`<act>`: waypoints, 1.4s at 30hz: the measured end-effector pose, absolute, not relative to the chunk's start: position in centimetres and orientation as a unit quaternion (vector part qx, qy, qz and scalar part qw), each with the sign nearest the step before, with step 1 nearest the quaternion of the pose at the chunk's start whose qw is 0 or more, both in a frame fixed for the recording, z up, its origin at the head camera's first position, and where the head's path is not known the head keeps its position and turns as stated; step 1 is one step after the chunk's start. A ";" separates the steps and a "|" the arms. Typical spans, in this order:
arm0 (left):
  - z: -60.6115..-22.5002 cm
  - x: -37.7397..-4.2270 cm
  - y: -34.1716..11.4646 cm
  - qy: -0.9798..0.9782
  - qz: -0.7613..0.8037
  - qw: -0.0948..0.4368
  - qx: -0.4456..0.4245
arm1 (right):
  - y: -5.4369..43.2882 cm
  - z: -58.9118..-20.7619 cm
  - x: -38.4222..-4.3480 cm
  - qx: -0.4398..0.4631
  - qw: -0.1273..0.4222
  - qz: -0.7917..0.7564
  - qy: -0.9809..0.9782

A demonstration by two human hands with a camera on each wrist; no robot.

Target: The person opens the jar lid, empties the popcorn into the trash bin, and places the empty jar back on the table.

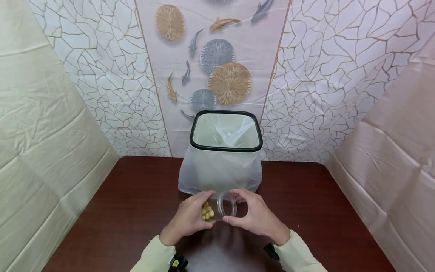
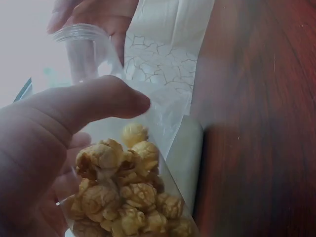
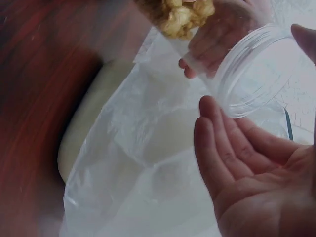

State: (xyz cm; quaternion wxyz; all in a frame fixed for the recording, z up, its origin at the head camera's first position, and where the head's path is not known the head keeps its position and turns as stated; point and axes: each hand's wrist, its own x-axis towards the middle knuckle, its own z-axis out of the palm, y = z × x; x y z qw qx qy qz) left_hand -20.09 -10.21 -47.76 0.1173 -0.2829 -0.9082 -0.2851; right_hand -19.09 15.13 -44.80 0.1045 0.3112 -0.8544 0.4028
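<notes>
A clear plastic jar (image 1: 217, 208) lies tipped on its side between the two hands, its threaded mouth (image 3: 256, 69) toward the right. Caramel popcorn (image 2: 123, 192) is gathered at the jar's base end. My left hand (image 1: 192, 213) grips the jar around its body near the popcorn, thumb across the wall in the left wrist view. My right hand (image 1: 255, 215) curves around the jar's mouth, thumb at its near edge and fingertips at its far edge. Whether a clear lid sits on the mouth I cannot tell.
Just behind the hands stands a pale bin (image 1: 221, 166) with a black rim (image 1: 225, 148), lined with a translucent plastic bag (image 1: 190, 177) that hangs over its outside. The dark wooden table (image 1: 136, 196) spreads to both sides, with patterned cloth walls (image 1: 112, 75) around it.
</notes>
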 end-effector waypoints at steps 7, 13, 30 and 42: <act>-48.0 -20.3 -10.4 -0.912 -0.237 0.119 -0.312 | 14.6 -45.8 -18.5 0.248 0.090 0.415 -0.870; -47.8 -20.3 -10.5 -0.913 -0.206 0.162 -0.314 | 14.1 -46.2 -18.7 0.217 0.070 0.425 -0.876; -47.7 -20.3 -10.7 -0.894 -0.181 0.225 -0.342 | 14.1 -46.4 -18.6 0.233 0.100 0.441 -0.861; -47.8 -20.3 -10.8 -0.883 -0.184 0.258 -0.346 | 14.1 -46.9 -18.7 0.274 0.120 0.448 -0.843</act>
